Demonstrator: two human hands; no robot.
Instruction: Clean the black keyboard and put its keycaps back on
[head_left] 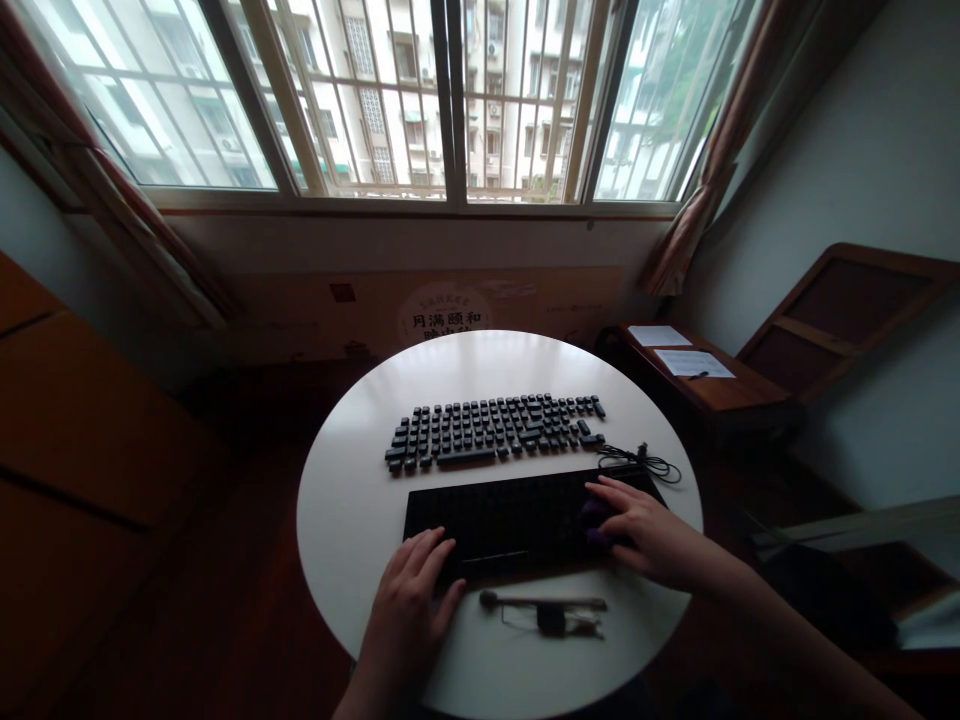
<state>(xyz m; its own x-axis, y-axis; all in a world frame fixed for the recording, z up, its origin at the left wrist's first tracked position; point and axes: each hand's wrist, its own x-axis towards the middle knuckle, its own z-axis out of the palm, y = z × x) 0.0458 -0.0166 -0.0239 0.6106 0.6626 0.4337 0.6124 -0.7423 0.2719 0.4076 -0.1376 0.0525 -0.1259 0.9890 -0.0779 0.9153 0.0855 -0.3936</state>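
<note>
Board (510, 515) at table's (352, 560) centre, a hand at 8 and another at 3 o'clock
Left hand (411, 590), at the board's 8 o'clock, is open, fingertips on the near edge; a light, flat touch there should steady it without tilting. Right hand (637, 530), at 3 o'clock, has its fingers part-curled and slightly apart over a purple lump (596, 512), gripping it loosely against the board; even, gentle pressure and short moves suit this best, clear of the cable (652, 462) at 2 o'clock. Loose keys (487, 425) lie at 12, a brush (540, 602) at 6; what the lump is, I cannot tell
</note>
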